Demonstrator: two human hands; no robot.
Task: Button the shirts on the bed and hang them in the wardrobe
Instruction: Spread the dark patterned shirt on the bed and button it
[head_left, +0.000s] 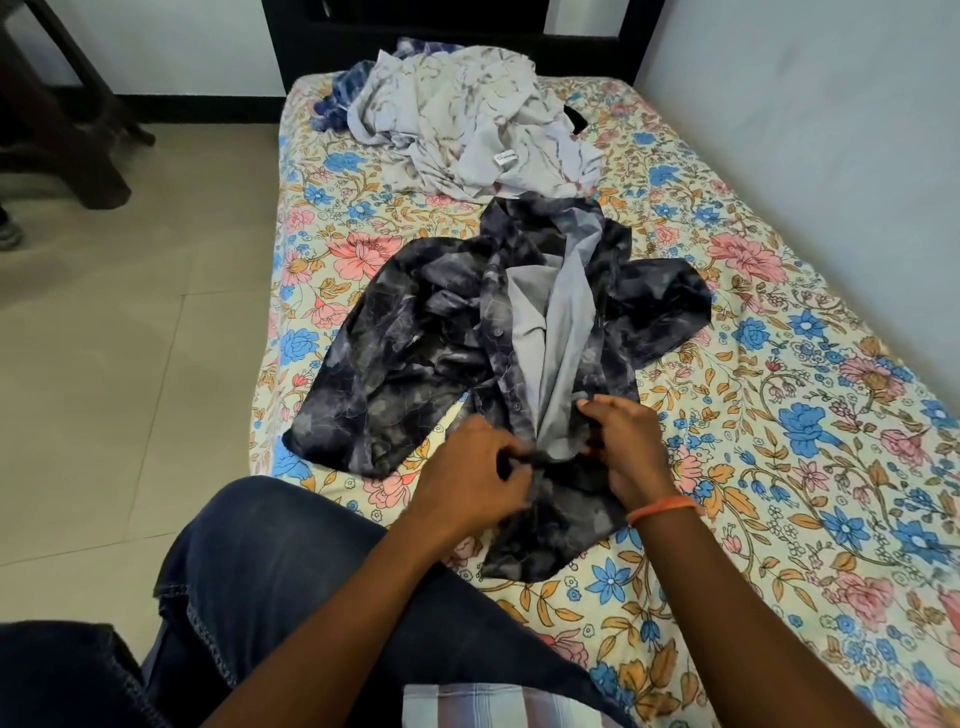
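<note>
The dark marbled shirt lies spread open, front up, across the middle of the bed, its hem toward the near edge where I sit. My left hand pinches the left front edge low down, the grip narrow on the cloth. My right hand, an orange band at its wrist, curls its fingers around the opposite front edge. A pale crumpled shirt lies heaped over a blue one near the far edge.
</note>
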